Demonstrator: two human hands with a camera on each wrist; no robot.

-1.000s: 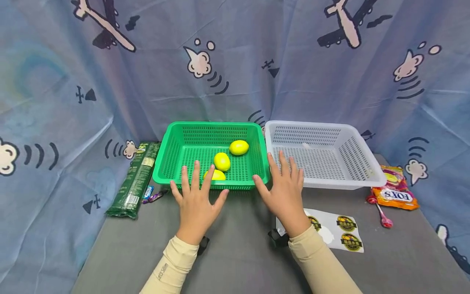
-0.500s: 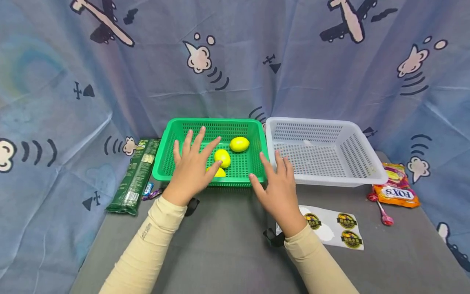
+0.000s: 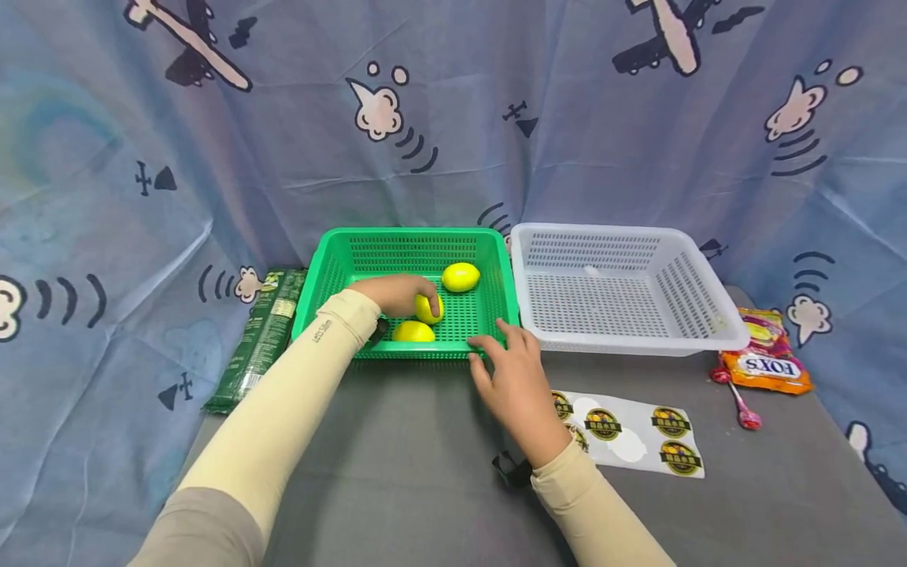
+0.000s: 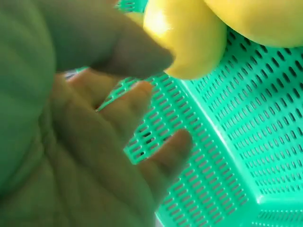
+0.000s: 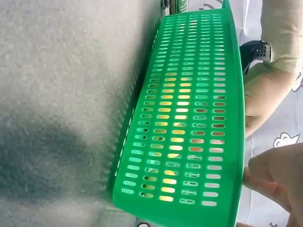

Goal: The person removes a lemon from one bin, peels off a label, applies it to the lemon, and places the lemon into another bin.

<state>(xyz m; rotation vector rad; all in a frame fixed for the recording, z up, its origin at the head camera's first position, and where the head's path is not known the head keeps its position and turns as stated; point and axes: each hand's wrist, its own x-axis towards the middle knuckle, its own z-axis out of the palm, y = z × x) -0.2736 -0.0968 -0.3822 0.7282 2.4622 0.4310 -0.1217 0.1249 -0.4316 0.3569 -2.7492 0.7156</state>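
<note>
My left hand (image 3: 397,294) reaches down into the green basket (image 3: 505,268), its fingertips right at the middle lemon (image 3: 423,312). In the left wrist view the thumb overlaps a lemon (image 4: 194,42), while the other fingers are loosely bent and spread apart below it. A second lemon (image 3: 413,331) lies by the near wall, and a third lemon (image 3: 460,277) lies toward the back right of the basket. My right hand (image 3: 517,382) is at the basket's front right rim, fingers spread and slightly bent. In the right wrist view its fingertips come close to the rim (image 5: 239,142).
A white basket (image 3: 631,344) stands right beside the green one. A sticker sheet (image 3: 631,431) lies near my right wrist. At the right are a lollipop (image 3: 740,405) and an orange FOX'S packet (image 3: 768,362). A long green packet (image 3: 265,339) lies at the left.
My left hand has moved forward and down into the green basket to the middle lemon. My right hand has shifted slightly left, toward the basket's front rim.
</note>
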